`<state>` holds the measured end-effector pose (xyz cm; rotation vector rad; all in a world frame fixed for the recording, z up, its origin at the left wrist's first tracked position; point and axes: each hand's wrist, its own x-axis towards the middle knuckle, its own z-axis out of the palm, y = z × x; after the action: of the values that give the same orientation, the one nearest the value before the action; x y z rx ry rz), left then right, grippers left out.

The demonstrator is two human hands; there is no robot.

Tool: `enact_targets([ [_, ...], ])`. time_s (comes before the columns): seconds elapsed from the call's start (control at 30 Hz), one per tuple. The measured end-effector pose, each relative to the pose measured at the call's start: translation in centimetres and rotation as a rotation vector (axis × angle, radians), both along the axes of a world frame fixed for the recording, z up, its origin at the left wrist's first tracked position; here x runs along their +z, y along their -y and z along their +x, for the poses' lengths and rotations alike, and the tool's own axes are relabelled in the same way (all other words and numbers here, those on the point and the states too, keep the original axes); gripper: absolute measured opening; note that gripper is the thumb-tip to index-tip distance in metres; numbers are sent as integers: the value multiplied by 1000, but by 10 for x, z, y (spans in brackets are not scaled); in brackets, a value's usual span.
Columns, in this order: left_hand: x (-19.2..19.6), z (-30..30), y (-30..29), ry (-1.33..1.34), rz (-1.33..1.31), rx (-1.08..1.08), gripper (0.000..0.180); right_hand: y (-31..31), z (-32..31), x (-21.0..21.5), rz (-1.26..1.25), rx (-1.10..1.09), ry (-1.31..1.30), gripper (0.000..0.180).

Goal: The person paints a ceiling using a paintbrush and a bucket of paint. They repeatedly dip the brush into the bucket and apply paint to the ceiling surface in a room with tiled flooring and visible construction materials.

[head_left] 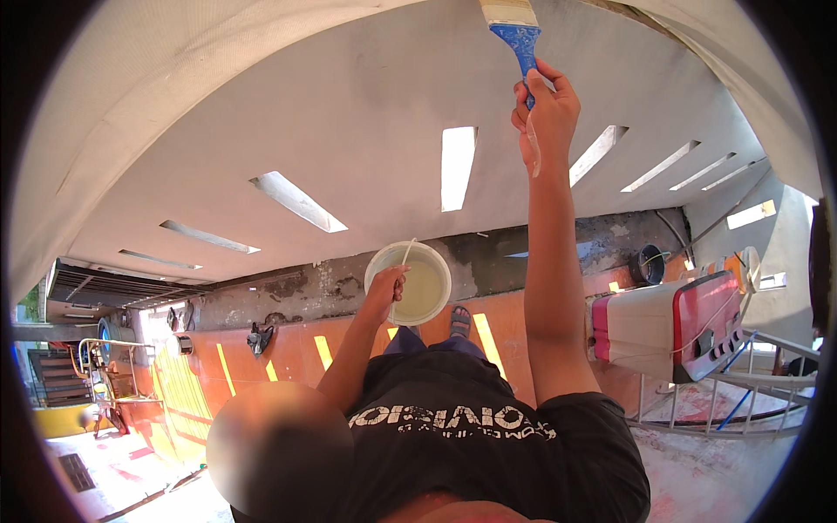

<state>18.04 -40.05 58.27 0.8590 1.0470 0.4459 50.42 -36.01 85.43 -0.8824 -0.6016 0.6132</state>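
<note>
Raised high, my right hand (551, 113) is closed around the blue handle of a wide paintbrush (518, 37), whose pale bristles point up at the grey wall (375, 96). Whether the bristle tips touch the surface cannot be made out at the top edge. A whitish streak of liquid runs down my right wrist. Low in front of my body, my left hand (386, 289) grips the thin handle of a white bucket (445, 272). Inside it is pale yellowish liquid (423, 292).
Narrow slots (458, 170) pierce the wall. A white and pink washing machine (663, 327) stands at right beside a metal railing (750, 405) and a black bucket (647, 264). A dark crumpled item (259, 338) lies on the orange floor (292, 349). A blurred round shape covers the lower left.
</note>
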Motion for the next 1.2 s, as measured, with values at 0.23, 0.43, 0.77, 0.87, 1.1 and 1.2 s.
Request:
enact_targets([
  [0.23, -8, -39, -10, -16, 1, -60, 27, -16, -51, -148, -455, -167, -152, 16],
  [0.43, -6, -77, -15, -2, -28, -50, 23, 6, -59, -110, -592, -277, 191, 20],
  [0.77, -4, -99, -23, -21, 14, -78, 20, -20, -54, 10, -45, -164, 50, 19],
  [0.87, -6, -107, -23, -26, 7, -72, 21, -38, -58, -60, -136, -180, -8, 17],
  [1.1, -2, -119, -20, -28, -14, -34, 23, -11, -67, -195, -577, -269, -133, 16],
  [1.2, -1, -119, -17, -13, -21, -42, 20, -6, -57, -151, -585, -234, -41, 21],
])
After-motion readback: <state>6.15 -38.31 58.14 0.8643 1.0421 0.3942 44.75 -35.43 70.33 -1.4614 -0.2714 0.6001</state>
